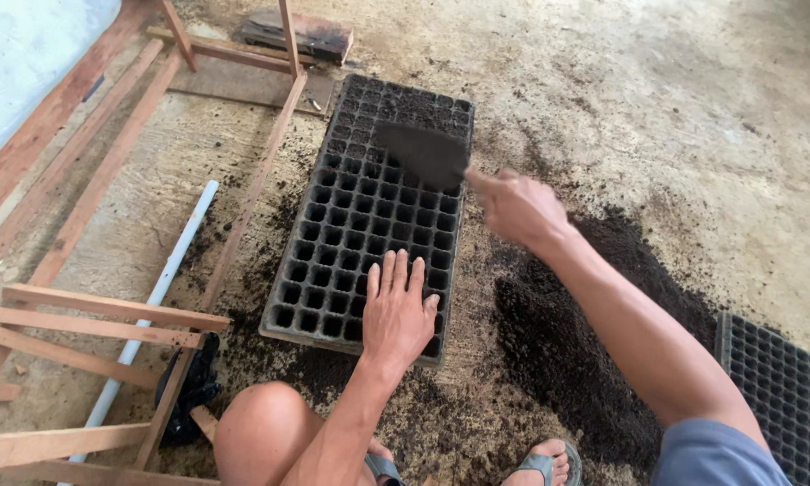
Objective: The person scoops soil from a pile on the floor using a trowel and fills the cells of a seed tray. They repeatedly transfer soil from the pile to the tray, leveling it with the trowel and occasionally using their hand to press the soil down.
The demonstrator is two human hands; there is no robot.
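A black plastic seedling tray (351, 216) with many small cells lies on the concrete floor in front of me. My left hand (396, 310) rests flat on its near right corner, fingers spread. My right hand (517, 209) grips the handle of a dark trowel whose blade (421, 153) hovers over the tray's far cells, which hold some dark soil. A heap of dark soil (576, 324) lies on the floor right of the tray, under my right forearm.
A second black cell tray (774, 387) sits at the lower right. Wooden frame pieces (90, 315) and a white pipe (166, 279) lie on the left. A dark board (306, 34) is at the top. My knee (261, 432) and sandalled feet (540, 463) are at the bottom.
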